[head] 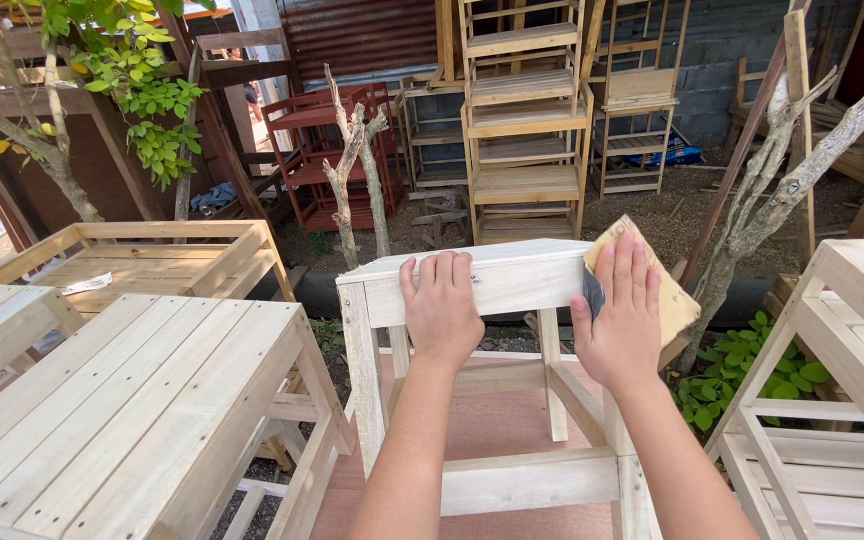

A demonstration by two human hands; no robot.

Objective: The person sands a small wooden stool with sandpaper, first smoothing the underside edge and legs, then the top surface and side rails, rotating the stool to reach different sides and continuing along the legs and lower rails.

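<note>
A pale wooden shelf frame (497,480) stands right in front of me, with its top rail (512,285) at hand height. My left hand (440,308) lies flat over that rail, fingers curled onto its upper edge. My right hand (620,312) presses a sheet of tan sandpaper (674,305) against the rail's right end. The sheet sticks out past my fingers above and to the right.
An unfinished slatted rack (122,400) lies at my left, another (842,400) at my right. Stacked wooden shelf units (527,120) and a red one (317,150) stand behind. Bare tree stems (352,170) and a leaning trunk (792,180) rise from the dirt.
</note>
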